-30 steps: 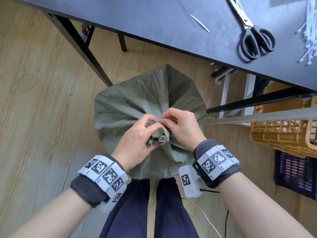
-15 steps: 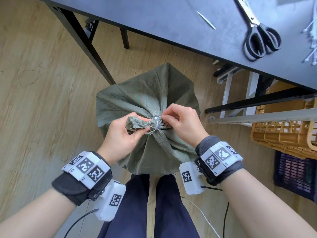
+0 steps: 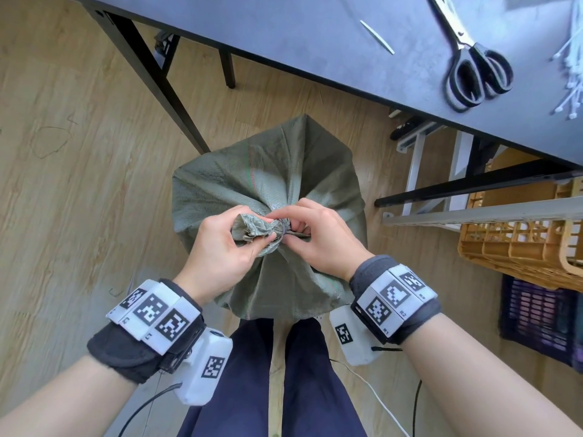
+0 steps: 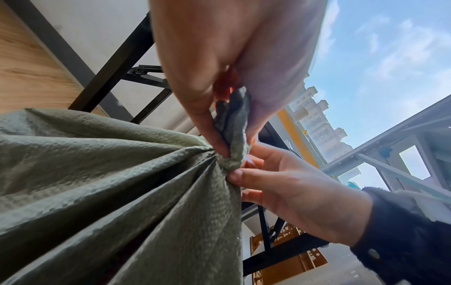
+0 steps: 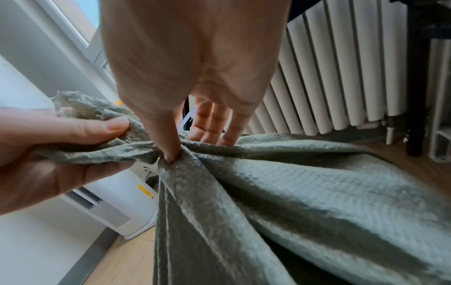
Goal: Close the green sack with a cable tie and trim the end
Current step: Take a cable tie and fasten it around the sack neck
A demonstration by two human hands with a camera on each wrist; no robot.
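Wood-look flooring runs under a dark table [image 3: 315, 42] where black-handled scissors [image 3: 473, 70], a loose white offcut [image 3: 377, 37] and a bundle of white cable ties [image 3: 571, 67] lie; a yellow crate [image 3: 517, 244] sits off to the right. Between the person's knees stands the green sack [image 3: 268, 171], its mouth gathered into a twisted neck. The left hand [image 3: 217, 247] grips the bunched tuft [image 3: 255, 227] above the neck, thumb and fingers curled around it. The right hand [image 3: 318, 234] pinches at the neck itself, thumb tip pressed into the cinch in the right wrist view, where a thin pale strip that may be the tie's tail shows behind the fingers. Whether the tie is fully drawn tight cannot be told. The likely risk: if the left hand slackens before the tie locks, the stiff woven folds could spring open and slip out of the loop; a tie seated too near the tuft's edge might slide off. Readable writing is scant: only small codes such as "R2" on the right wrist markers [image 3: 391, 294].
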